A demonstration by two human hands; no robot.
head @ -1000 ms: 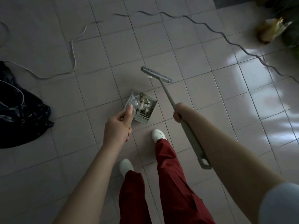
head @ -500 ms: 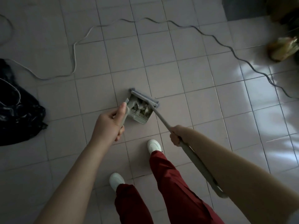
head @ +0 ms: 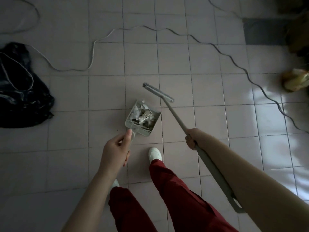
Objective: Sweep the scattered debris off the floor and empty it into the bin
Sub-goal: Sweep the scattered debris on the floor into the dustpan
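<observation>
A dim floor (head: 70,101) of pale square tiles is seen. A white cord (head: 93,52) and a dark cable (head: 234,59) are trailed across it. Bright light is reflected at the right (head: 267,114).

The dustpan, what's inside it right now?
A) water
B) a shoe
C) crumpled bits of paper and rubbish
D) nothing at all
C: the dustpan, held by its handle in the left hand, has a pile of crumpled paper scraps in its tray, while the broom in the right hand is off to the side of it.
</observation>
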